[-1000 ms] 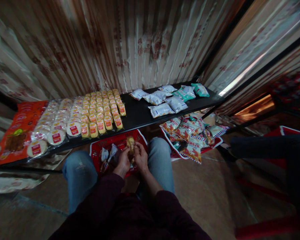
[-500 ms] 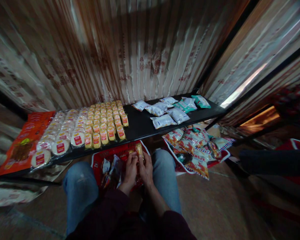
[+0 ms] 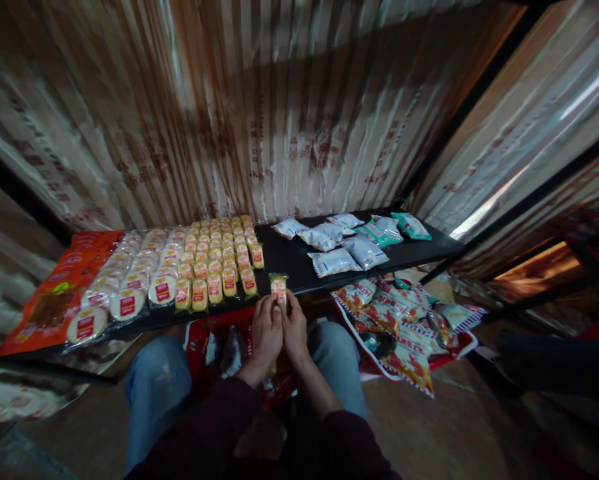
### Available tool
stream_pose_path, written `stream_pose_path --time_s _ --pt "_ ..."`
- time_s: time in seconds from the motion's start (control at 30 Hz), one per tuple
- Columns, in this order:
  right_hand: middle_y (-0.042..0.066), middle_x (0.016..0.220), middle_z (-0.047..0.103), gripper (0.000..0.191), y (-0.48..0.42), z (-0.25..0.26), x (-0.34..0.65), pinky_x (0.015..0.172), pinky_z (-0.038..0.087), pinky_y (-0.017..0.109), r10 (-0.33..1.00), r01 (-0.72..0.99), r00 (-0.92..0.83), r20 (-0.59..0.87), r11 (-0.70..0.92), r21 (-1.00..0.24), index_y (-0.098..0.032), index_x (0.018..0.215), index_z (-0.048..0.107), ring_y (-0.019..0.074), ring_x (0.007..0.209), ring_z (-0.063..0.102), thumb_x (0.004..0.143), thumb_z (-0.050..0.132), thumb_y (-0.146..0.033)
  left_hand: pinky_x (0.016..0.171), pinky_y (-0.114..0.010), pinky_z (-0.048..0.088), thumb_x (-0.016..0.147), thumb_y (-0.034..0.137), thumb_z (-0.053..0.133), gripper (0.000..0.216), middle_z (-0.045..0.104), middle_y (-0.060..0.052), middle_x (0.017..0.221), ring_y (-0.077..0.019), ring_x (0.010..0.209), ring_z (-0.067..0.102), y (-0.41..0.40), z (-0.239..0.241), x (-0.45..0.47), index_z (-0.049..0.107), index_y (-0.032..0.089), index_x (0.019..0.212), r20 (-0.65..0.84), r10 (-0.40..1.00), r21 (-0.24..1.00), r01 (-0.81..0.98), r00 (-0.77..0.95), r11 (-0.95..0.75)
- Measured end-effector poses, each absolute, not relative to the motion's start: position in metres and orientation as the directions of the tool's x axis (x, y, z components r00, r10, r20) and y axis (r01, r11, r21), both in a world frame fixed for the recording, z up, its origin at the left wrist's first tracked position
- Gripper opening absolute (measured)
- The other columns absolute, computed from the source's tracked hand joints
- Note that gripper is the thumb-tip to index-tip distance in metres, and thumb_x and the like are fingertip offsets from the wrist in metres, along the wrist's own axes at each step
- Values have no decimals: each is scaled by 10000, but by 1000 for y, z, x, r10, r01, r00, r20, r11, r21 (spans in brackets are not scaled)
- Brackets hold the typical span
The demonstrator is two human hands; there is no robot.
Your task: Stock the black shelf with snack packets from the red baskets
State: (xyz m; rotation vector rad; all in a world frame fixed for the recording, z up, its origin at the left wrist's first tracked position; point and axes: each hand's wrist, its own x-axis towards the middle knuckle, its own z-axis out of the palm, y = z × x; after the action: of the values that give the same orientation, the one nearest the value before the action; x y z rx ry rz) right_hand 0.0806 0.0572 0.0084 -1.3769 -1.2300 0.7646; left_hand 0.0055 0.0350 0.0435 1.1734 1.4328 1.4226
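Observation:
A small yellow wrapped snack cake [image 3: 278,287] with a red-and-white label stands upright between my hands, by the front edge of the black shelf [image 3: 286,263]. My left hand [image 3: 268,331] is closed on its lower left side. My right hand [image 3: 294,331] closes on it from the right, with the two hands touching. Left of them, rows of matching wrapped cakes [image 3: 214,283] cover part of the shelf. Below my hands is a red basket [image 3: 193,337] with a few packets inside, partly hidden by my arms.
Round white wrapped cakes [image 3: 128,303] and an orange bag [image 3: 54,293] lie at the shelf's left. White packets [image 3: 335,262] and green packets [image 3: 412,227] lie at its right. A second basket [image 3: 352,327] between my right knee and a dark shelf post overflows with snack bags [image 3: 404,320].
Both hands have risen out of the basket toward the shelf edge with the snack cake, whose labelled face now shows. The view has shifted slightly.

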Motion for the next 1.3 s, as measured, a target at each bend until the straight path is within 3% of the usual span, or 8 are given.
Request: stream_pose_path --time_s 0.17,0.37,0.53,0.7,0.9,1.1,1.3 --pt "129 1112 667 430 95 2 77 940 455 395 921 323 275 276 181 -929 -156 1133 632 239 1011 612 860 473 -448 1116 -392 276 762 168 566 213 606 -103 1180 -256 1184 494 57 52 2 656 220 948 124 950 992 58 -285 -112" --pt "94 1061 688 379 130 3 74 904 467 365 937 327 238 256 171 -929 -168 1115 631 213 933 627 860 473 -400 1167 -486 86 733 191 601 194 636 -123 1206 -319 1347 349 82 61 -10 662 207 917 287 937 932 285 -200 -225" --pt "77 1031 702 346 149 4 68 877 480 342 946 292 197 259 195 -936 -174 1086 635 203 908 636 859 478 -383 1169 -493 -12 737 229 619 186 661 -94 1189 -303 1389 296 95 64 -19 676 234 915 314 928 930 262 -199 -258" --pt "54 1029 703 314 164 4 59 891 478 336 944 279 184 274 217 -935 -194 1075 648 199 928 632 838 494 -332 1168 -498 -7 735 225 628 208 655 -87 1201 -307 1401 272 105 66 -25 691 242 932 341 916 913 305 -212 -270" --pt "91 994 690 312 171 1 56 893 467 369 941 458 161 298 196 -867 -173 1046 674 227 926 611 827 480 -282 1170 -513 22 746 242 625 181 663 -106 1163 -323 1389 294 115 59 -31 689 229 915 412 886 872 375 -214 -316" --pt "101 1034 672 319 174 -3 58 903 463 379 945 519 123 303 199 -831 -170 1063 671 232 962 601 821 476 -245 1161 -551 26 818 253 540 238 617 -130 1247 -324 1402 275 118 52 -34 666 211 1016 489 868 692 645 -85 -326" --pt "99 1053 673 304 175 0 56 890 477 373 947 548 110 301 194 -813 -177 1067 663 230 961 609 831 480 -237 1160 -561 40 819 200 506 355 544 -150 1352 -332 1422 231 116 43 -40 631 187 1151 524 852 594 717 -1 -364"
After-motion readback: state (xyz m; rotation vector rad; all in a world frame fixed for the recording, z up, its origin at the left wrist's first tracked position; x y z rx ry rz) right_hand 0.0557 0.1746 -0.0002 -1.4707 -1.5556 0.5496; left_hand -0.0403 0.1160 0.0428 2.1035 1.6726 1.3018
